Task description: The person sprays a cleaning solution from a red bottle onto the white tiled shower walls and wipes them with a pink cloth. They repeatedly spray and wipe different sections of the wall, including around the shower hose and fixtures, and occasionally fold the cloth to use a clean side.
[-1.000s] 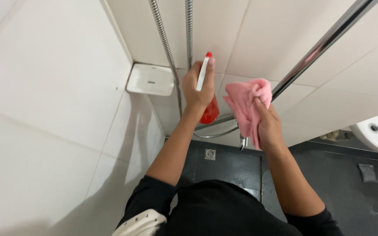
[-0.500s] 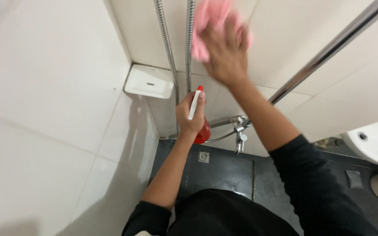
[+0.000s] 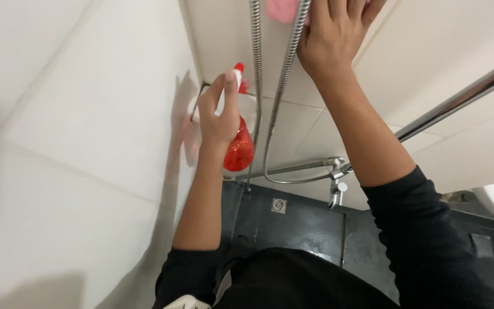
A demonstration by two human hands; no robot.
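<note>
- Two risks stand out around the shower hose [image 3: 284, 80]: the right hand [image 3: 333, 34] presses a pink cloth [image 3: 284, 10] flat against the wall tile right beside the hose, so a sideways wipe could snag the hose and pull it swinging
- The cloth is mostly hidden behind that hand and cut off by the top edge; the fingers lie spread over it rather than curled, so it could slip loose down the tile
- The left hand [image 3: 218, 117] is wrapped tight around the neck of a red spray bottle [image 3: 239, 150], just left of the hose and the chrome riser pipe [image 3: 255, 68]; the nozzle points up toward the wall
- The bottle's red belly hangs below the hand, near the pipe; a bump there could jar the grip, I judge
- A tap [image 3: 336, 171] sits below the hose loop, over the dark floor [image 3: 304, 223]
</note>
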